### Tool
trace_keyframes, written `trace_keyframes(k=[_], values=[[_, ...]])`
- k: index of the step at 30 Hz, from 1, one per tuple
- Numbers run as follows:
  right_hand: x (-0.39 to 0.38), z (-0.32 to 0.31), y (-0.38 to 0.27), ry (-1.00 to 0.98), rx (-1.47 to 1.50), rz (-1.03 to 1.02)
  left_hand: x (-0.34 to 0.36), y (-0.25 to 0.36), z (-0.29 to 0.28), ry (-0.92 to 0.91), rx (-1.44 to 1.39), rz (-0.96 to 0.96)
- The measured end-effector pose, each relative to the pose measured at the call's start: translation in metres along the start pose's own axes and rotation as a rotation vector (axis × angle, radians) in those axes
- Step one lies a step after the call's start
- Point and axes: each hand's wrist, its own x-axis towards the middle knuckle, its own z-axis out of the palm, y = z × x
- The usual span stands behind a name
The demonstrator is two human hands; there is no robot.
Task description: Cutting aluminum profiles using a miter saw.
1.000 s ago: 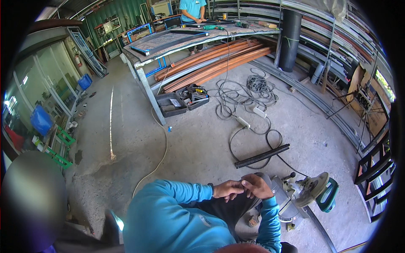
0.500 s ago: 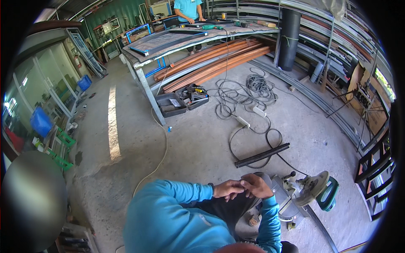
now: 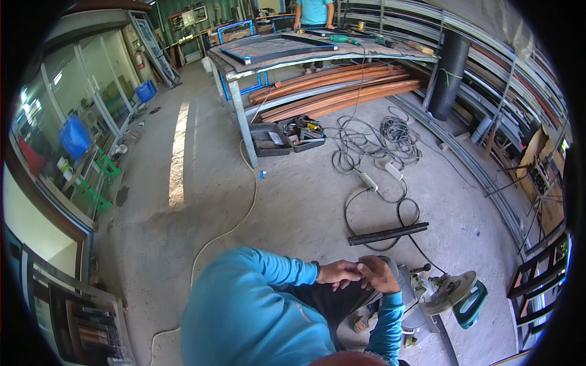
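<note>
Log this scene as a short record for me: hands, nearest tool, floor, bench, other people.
Hands: left hand touching right hand; anything held is unclear
Nearest tool: saw, right of the right hand
Floor: black bar, tangled cord, open toolbox
Bench: dark frame on top, brown bars underneath
Other people: one person, blue shirt, behind the bench

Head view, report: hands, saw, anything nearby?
Left hand and right hand together, grip contents unclear. Miter saw at right, hands off. Black bar and cable tangle on floor ahead.
</note>
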Motion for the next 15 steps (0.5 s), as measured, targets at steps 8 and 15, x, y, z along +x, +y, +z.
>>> trace_keyframes(k=[8, 15], values=[[0.001, 0.003, -0.003, -0.009, -0.037, 0.023, -0.012, 0.014, 0.008, 0.022, 0.015, 0.032], [-0.001, 0.006, -0.001, 0.006, -0.049, 0.026, -0.004, -0.004, 0.003, 0.011, 0.01, 0.058]])
